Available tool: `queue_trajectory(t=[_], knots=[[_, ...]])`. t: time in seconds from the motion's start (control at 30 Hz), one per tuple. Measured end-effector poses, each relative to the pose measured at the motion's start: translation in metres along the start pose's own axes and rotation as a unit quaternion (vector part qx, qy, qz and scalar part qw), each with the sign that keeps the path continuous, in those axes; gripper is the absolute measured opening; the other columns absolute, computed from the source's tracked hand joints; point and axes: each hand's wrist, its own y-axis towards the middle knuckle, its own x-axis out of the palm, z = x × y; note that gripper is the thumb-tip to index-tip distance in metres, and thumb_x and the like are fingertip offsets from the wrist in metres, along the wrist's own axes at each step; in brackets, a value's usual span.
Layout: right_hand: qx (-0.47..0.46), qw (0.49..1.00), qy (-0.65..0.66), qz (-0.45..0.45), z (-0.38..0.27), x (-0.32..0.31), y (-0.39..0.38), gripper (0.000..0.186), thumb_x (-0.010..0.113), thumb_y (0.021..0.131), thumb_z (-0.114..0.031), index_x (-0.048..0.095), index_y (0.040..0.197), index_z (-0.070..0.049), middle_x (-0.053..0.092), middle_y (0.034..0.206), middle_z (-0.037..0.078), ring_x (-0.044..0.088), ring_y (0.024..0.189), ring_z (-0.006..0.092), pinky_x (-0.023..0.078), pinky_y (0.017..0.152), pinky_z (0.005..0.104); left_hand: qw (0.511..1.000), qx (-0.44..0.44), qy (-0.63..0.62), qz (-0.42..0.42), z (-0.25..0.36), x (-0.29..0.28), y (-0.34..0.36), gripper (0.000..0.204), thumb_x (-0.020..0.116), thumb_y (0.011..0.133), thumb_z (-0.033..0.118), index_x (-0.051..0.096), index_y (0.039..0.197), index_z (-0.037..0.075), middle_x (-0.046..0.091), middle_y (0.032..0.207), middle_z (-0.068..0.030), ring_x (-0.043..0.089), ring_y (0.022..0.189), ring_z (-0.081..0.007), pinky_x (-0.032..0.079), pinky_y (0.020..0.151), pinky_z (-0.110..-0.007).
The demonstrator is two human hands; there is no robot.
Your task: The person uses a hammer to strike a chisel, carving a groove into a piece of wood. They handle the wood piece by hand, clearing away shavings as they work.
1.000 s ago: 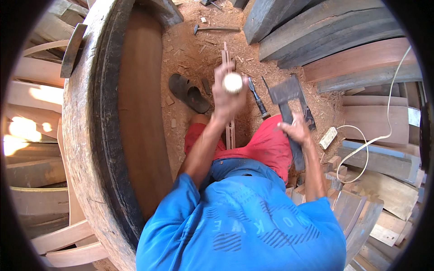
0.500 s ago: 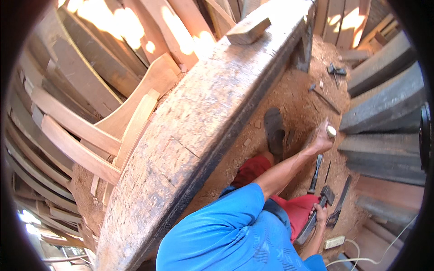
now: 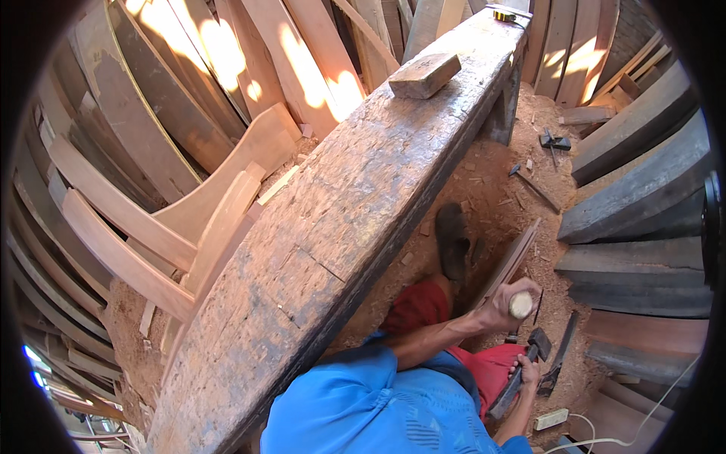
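Observation:
My left hand [image 3: 508, 304] is closed round a wooden handle [image 3: 521, 305], whose pale round end faces up. The rest of that tool is hidden below the fist. Under and beyond this hand a long reddish wood piece [image 3: 516, 253] lies low by my leg. My right hand [image 3: 528, 374], lower and nearer, is wrapped round a hammer with a dark, blocky head [image 3: 539, 342]. Its dark shaft slants down over my red-clad thigh. A dark metal bar-like tool [image 3: 561, 354] lies on the ground just right of the hammer.
A worn, thick timber bench [image 3: 302, 257] runs diagonally on my left, bearing a wood block [image 3: 426, 76] and a tape measure [image 3: 505, 15]. A hammer [image 3: 534, 188] and a small plane-like tool [image 3: 555, 141] lie among shavings. Curved planks [image 3: 136, 257] stand left; heavy timbers [image 3: 635, 189] right. A power strip [image 3: 551, 419] lies nearby.
My left hand has come down and nearer with the handle, toward my right hand. The reddish wood piece now shows beyond it. My right hand still holds the hammer.

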Motion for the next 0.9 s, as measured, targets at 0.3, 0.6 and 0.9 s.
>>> queue_trajectory(t=[0.3,0.6,0.9], knots=[[-0.043,0.999,0.004,-0.006,-0.006,0.01,-0.032,0.026,0.07,0.093,-0.026,0.062,0.076,-0.009,0.061,0.059,0.006,0.059,0.045,0.0177,0.044,0.04,0.0325,0.943,-0.286,0.171,0.016,-0.136,0.05,0.117,0.065,0.087,0.066,0.011,0.053,0.122,0.009,0.066,0.11,-0.0096,0.064,0.103,-0.0187,0.055,0.089,-0.038],[0.04,0.998,0.042,0.02,-0.026,0.014,-0.013,0.021,0.076,0.09,-0.026,0.068,0.088,-0.006,0.068,0.073,0.002,0.066,0.055,0.0136,0.054,0.046,0.0313,0.932,-0.277,0.233,0.019,-0.129,0.026,0.139,0.031,0.073,0.08,0.014,0.069,0.108,0.003,0.075,0.101,-0.0182,0.073,0.097,-0.0305,0.057,0.086,-0.038],[0.041,0.997,0.043,0.05,-0.022,0.017,-0.019,0.022,0.077,0.09,-0.028,0.068,0.093,-0.008,0.068,0.073,0.001,0.067,0.057,0.0133,0.055,0.047,0.031,0.993,-0.058,0.103,-0.014,-0.055,0.023,0.072,0.02,0.077,0.086,0.01,0.067,0.102,0.004,0.071,0.099,-0.0098,0.069,0.094,-0.017,0.057,0.087,-0.032]])
